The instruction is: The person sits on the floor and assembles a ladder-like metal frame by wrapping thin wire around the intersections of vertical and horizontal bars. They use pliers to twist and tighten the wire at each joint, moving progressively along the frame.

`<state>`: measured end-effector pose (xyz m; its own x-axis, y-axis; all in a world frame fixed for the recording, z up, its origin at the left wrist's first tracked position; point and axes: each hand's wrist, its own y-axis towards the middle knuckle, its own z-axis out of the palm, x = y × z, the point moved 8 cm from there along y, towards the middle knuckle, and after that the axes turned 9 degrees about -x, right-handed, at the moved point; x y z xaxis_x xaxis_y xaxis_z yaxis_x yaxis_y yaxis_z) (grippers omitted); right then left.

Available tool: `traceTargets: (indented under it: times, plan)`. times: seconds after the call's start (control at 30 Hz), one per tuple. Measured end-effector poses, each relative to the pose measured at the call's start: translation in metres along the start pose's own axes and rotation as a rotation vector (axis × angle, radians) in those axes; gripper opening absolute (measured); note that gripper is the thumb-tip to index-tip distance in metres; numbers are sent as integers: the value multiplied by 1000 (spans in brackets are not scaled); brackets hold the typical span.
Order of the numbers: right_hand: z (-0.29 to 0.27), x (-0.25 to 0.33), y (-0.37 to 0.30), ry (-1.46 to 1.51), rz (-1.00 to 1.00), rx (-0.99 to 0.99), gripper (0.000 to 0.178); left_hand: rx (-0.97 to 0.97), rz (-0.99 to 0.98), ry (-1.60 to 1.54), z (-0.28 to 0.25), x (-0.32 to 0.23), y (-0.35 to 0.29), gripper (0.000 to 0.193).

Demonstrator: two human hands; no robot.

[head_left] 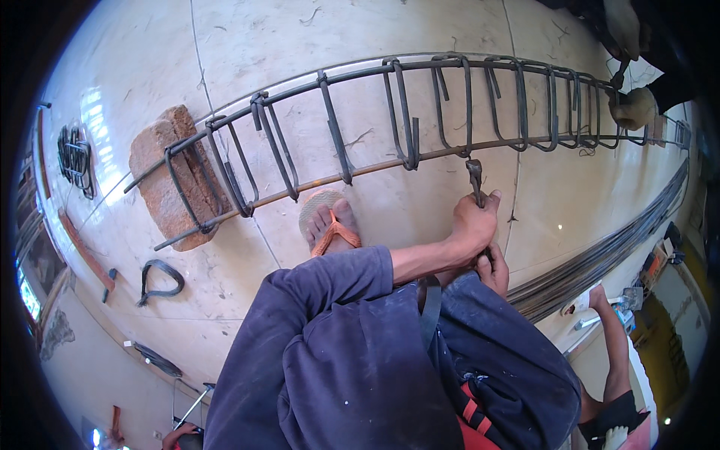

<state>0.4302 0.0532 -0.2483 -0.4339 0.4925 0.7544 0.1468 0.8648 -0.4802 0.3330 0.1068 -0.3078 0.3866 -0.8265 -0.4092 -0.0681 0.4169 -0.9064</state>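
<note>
Just below the long steel reinforcement cage (pixel 439 155), the left hand (pixel 474 223) is closed around the handles of a pair of pincers (pixel 475 178). The head of the pincers points up at the cage's near bar, close to a stirrup crossing; whether it touches wire there is too small to tell. The right hand (pixel 495 271) rests by the knee with fingers curled, and I cannot tell whether it grips anything.

The work looks well along: stirrups stand spaced down the whole visible length of the two long bars, and several crossings carry dark lumps that look like wire ties. What is left would be any crossing not yet bound; which ones those are cannot be made out, though some stirrups lean.

The cage lies ahead of both hands, running left to right across the pale tiled floor (pixel 555 196). Its left end rests on rough reddish blocks (pixel 155 150), and near its right end a co-worker's hand (pixel 636 109) is at the bars. Farther out lie a bundle of long rods (pixel 600 271) to the right and a loop of wire (pixel 180 281) to the left.
</note>
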Motion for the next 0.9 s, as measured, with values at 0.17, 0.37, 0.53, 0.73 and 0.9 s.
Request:
traceTargets:
  times: [0.17,0.37,0.53,0.73,0.9]
  plan:
    - [-2,-32,2,280,321,61,52,27,-67,-16,-10,-6,-8,39]
    - [42,-100,-18,1258,788,291,44,143,-21,-212,-11,-15,-19,43]
    - [43,-64,-14,1233,717,492,33,87,22,-71,-13,-11,-8,42]
    - [13,19,8,-54,-204,27,35,-41,2,-158,-15,-7,-4,43]
    - [-4,46,5,-451,-259,45,42,36,-72,-227,-2,-16,-16,40]
